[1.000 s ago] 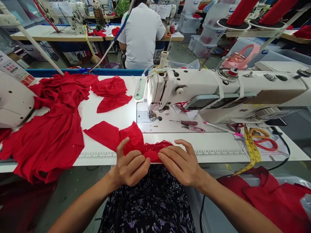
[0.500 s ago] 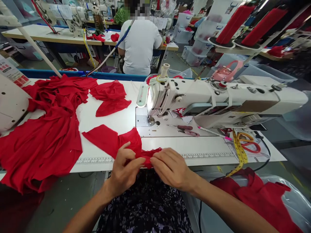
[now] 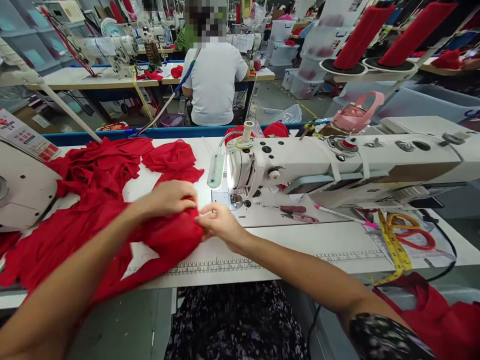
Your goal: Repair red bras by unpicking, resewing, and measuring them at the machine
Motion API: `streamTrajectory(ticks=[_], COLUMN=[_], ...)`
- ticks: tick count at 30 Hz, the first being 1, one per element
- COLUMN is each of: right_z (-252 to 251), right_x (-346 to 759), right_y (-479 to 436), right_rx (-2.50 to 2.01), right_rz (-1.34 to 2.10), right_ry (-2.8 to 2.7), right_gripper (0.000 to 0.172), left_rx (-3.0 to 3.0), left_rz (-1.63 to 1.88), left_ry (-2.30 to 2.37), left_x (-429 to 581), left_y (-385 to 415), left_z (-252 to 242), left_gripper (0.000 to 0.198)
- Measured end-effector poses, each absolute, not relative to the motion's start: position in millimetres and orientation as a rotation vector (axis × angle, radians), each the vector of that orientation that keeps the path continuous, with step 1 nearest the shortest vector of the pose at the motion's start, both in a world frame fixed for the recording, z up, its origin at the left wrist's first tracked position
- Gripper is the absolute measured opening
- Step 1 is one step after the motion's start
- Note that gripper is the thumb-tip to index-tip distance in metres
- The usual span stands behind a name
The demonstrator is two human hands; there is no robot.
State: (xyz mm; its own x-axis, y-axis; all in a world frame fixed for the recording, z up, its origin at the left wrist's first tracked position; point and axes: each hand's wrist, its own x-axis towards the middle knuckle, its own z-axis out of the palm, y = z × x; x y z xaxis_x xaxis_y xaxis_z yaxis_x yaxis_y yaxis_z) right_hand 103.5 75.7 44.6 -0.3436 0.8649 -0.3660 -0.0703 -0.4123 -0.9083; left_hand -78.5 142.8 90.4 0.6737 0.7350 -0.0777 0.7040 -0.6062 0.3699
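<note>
A bunched piece of red fabric [image 3: 174, 237] is pinched between my two hands, left of the sewing machine's needle area. My left hand [image 3: 170, 198], closed, grips its upper edge, with some fingertips hidden in the folds. At the right edge, my right hand [image 3: 222, 225] pinches the fabric between thumb and fingers. Below and left of my left arm spreads a large heap of red cloth [image 3: 105, 167], and where it ends and the held piece begins is hard to see. The white sewing machine [image 3: 258, 162] stands just right of the cloth.
Seam ripper [image 3: 292, 209], small snips [image 3: 304, 218] and a pink-ended pen [image 3: 348, 216] lie by the machine. Scissors [image 3: 416, 239] and a yellow tape measure [image 3: 393, 245] sit at the right. Red thread cones [image 3: 363, 37] stand above. A person in white [image 3: 213, 82] sits ahead.
Both hands have moved left and up from the table's front edge, where they held a small red piece. Now they hold a larger red bunch near the heap. The view has shifted slightly.
</note>
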Motion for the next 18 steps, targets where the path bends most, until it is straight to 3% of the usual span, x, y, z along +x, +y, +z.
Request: streamTrajectory(ticks=[4,8,11,15,18], right_z=[12,1,-1,-5,-7], right_x=[161,191,201,206,206], right_y=[80,71,67,72,76], right_rx=[-1.5,-1.531,-1.258,-1.067,-1.041], right_rz=[1.755,0.827,0.255,0.086,0.092], right_ry=[-1.266,-2.18,-2.466,-2.526,-2.495], right_gripper=[0.029,0.01,0.017,0.021,0.021], left_rx=[2.46,2.433,2.408,2.416,2.513], left_rz=[0.039,0.038,0.03,0.099,0.272], left_ry=[1.042,1.069,1.143,1.286,1.432], left_x=[-14,3,1,-1,-2], left_y=[156,165,172,162,135], left_z=[34,13,10,19,31], left_gripper=[0.01,0.018,0.03,0.037,0.028])
